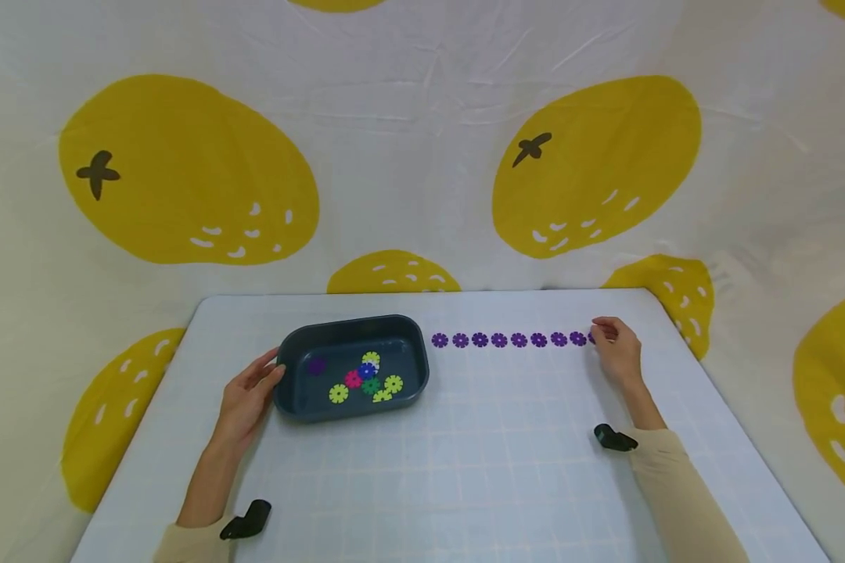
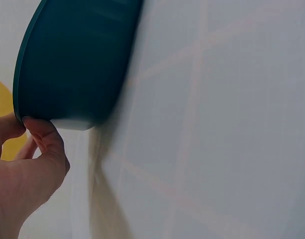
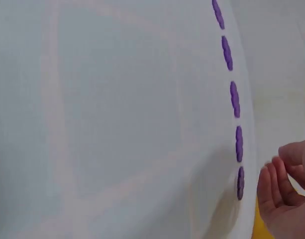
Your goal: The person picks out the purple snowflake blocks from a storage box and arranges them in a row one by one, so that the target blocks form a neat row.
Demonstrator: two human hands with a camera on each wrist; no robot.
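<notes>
A dark blue-grey tray (image 1: 296, 410) stands left of the table's middle. My left hand (image 1: 242, 405) grips its left end, the thumb and a finger meeting at the rim in the left wrist view. Inside the tray lie yellow notched discs (image 1: 339, 393), a pink disc (image 1: 353, 379), a blue disc (image 1: 367, 371), a green disc (image 1: 370, 386) and a purple disc (image 1: 316, 366). Several purple discs (image 1: 499, 340) form a straight row right of the tray. At the row's right end, my right hand (image 1: 616, 349) hovers beside the last purple disc (image 3: 240, 183), fingers loosely bent and holding nothing visible.
A pale gridded cloth covers the table (image 1: 451, 485). Behind it hangs a white curtain (image 1: 408, 156) with yellow fruit prints. Black wrist-worn devices (image 1: 248, 520) sit on both sleeves. The row runs close to the table's far edge.
</notes>
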